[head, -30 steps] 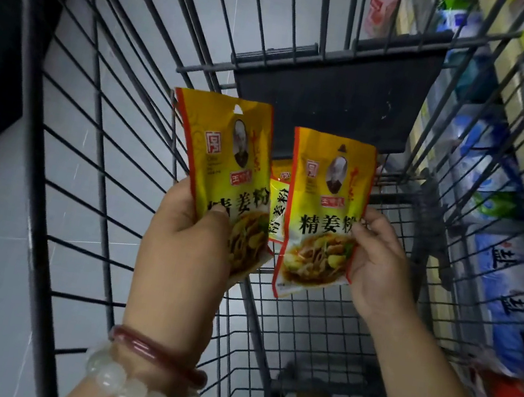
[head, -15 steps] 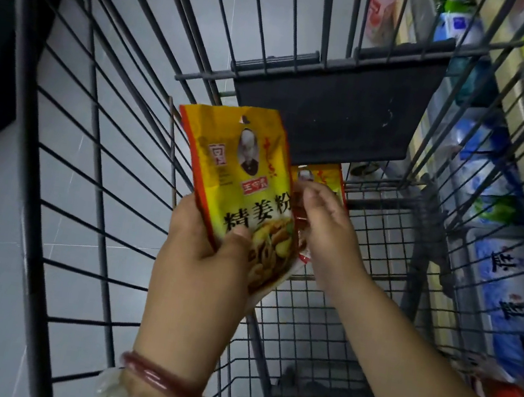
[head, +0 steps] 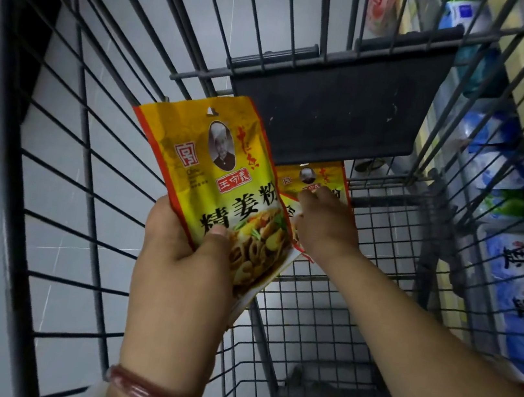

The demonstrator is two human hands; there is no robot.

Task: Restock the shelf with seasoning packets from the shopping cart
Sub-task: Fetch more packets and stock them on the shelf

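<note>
My left hand [head: 181, 274] grips a yellow seasoning packet [head: 221, 185] by its lower part, thumb across the printed front, and holds it up over the wire shopping cart [head: 87, 172]. A white edge of something flat shows just behind that packet. My right hand [head: 323, 231] reaches lower into the cart, its fingers curled onto a second yellow seasoning packet [head: 311, 177] that leans near the cart's far end. Only the top of that packet shows; my hand covers the rest.
A black plastic flap [head: 335, 107] hangs on the cart's far wall. Outside the cart's right side stands a shelf [head: 515, 86] holding blue-and-white bags [head: 521, 271]. Grey floor tiles show through the wire bottom and left wall.
My right hand brought its packet in behind the one in my left hand, then dropped lower onto another packet in the cart. My left hand stayed raised, tilting its packet slightly.
</note>
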